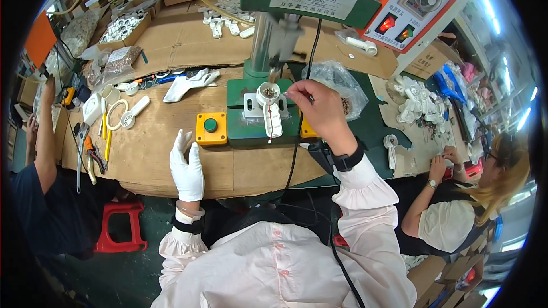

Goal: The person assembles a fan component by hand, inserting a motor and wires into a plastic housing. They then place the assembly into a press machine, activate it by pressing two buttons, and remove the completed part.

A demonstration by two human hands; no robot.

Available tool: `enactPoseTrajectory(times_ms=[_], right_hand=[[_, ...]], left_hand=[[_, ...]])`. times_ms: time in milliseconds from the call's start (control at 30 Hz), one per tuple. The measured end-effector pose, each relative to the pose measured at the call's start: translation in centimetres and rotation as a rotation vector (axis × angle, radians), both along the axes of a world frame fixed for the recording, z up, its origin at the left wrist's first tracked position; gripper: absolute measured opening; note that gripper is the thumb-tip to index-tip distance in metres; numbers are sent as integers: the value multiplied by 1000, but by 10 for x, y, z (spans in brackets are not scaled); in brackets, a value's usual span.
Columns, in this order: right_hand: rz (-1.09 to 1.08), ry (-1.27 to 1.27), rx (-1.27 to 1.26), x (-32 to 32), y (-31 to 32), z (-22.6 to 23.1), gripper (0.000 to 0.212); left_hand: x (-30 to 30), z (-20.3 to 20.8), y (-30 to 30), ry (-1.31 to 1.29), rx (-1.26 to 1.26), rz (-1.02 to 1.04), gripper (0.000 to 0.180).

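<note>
A white plastic handheld-fan housing (273, 121) lies in the metal fixture of the green press (236, 98), its round end under the ram and its handle toward me. Small metal-coloured parts show inside the round end, and a thin red wire runs down the handle. My bare right hand (321, 105) is beside the round end, thumb and forefinger pinched together at its right edge. Anything between those fingertips is too small to make out. My left hand (187, 168), in a white glove, hovers near the table's front edge with fingers extended and holding nothing, close to the yellow button box (211, 129).
Left on the table are pliers (95, 154), white plastic parts (135, 112) and a loose white glove (190, 85). A clear bag (337, 88) sits right of the press, with piled white parts (419, 100) beyond. Co-workers sit at both sides; a red stool (121, 227) stands lower left.
</note>
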State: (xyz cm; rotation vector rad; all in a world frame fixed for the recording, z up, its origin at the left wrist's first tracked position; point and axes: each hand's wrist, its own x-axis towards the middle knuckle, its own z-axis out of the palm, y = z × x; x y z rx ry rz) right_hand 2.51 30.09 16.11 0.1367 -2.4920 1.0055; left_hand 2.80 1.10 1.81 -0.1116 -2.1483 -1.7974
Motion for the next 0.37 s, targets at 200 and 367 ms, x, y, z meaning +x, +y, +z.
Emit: enactPoseTrajectory(times_ms=[200,367], right_hand=[[20,206,305,-13,-12,-9,10],[66,310,418,-30,-20,-18,11]], left_hand=[[2,2,1,11,-40,-3,44],[0,-1,0,7,-90,13,44]])
